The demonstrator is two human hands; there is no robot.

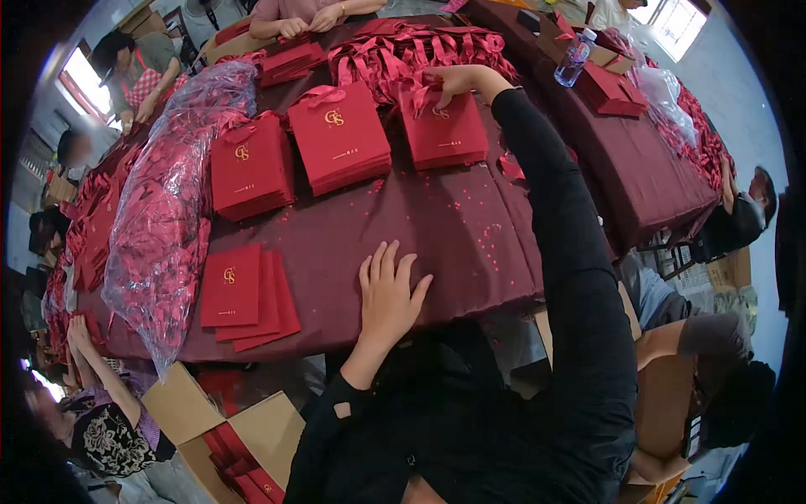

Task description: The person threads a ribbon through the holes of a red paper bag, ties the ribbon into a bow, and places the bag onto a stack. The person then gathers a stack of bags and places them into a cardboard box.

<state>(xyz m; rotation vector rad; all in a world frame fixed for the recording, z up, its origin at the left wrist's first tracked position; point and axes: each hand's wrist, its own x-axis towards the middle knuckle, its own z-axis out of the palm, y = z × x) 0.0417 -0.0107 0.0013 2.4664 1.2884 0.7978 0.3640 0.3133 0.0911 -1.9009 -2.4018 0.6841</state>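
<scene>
My left hand (391, 290) lies palm down on the dark red tablecloth with its fingers spread, holding nothing. My right arm stretches far across the table. At its end my right hand (457, 81) is curled at the top edge of the right-hand stack of red gift bags (449, 139), its fingers closed around a red ribbon handle; the fingertips are partly hidden. Left of it stand a middle stack of red gift bags (342, 139) and a left stack (249, 172), both with gold lettering. Several flat red bags (231, 287) lie fanned near the front left edge.
A heap of ribboned red bags (411, 55) lies behind the stacks. A clear plastic sack (159, 210) bulges at left. Tiny red bits dot the tablecloth (420, 206). An open cardboard box (269, 424) stands below. A water bottle (576, 57) is on the right table. Several people work around.
</scene>
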